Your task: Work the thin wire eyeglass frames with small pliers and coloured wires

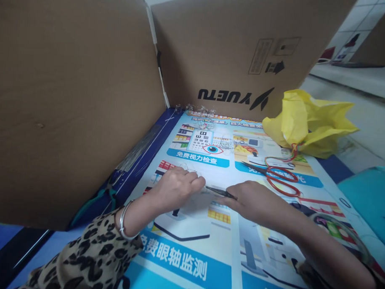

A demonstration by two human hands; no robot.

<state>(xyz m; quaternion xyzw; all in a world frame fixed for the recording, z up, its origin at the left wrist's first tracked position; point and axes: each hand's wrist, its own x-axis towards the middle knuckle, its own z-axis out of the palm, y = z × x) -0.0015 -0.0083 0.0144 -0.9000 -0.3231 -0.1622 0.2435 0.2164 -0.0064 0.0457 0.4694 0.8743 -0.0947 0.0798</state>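
Item: cardboard (pixel 71 94), one panel upright at far left, another standing across the back, its printed lettering upside down.

Item: pliers (pixel 92 205), teal handles, lying at the foot of the left panel. Just beyond: a bundle of thin strips (pixel 138 150).

Item: sleeve (pixel 97 250), leopard-spotted; bracelet (pixel 123 220), silver, at the wrist.

Item: left hand (pixel 176 188), back uppermost, fingers curled in and thumb side toward the right; whatever may be pinched in it is hidden. Fine wire shows just past the knuckles, too faint to identify.

Item: wirework (pixel 226 142), silvery, loose on the poster (pixel 204 267) beyond both hands; similar small pieces near the back panel.

Item: tweezers (pixel 220 192), dark, slender, between the two hands. Long axis nearly crosswise, running left and slightly away from the right hand; points just beside the left fingertips, contact not certain. The right hand is the nearer, having the grip.

Item: right hand (pixel 252 201), closed about the tweezers' rear end.

Item: scissors (pixel 282 179), red handles, beyond the right hand, blades leftward.

Item: yellow paper (pixel 303 123), crumpled, behind the scissors, with coloured cords (pixel 295 153) at its base.
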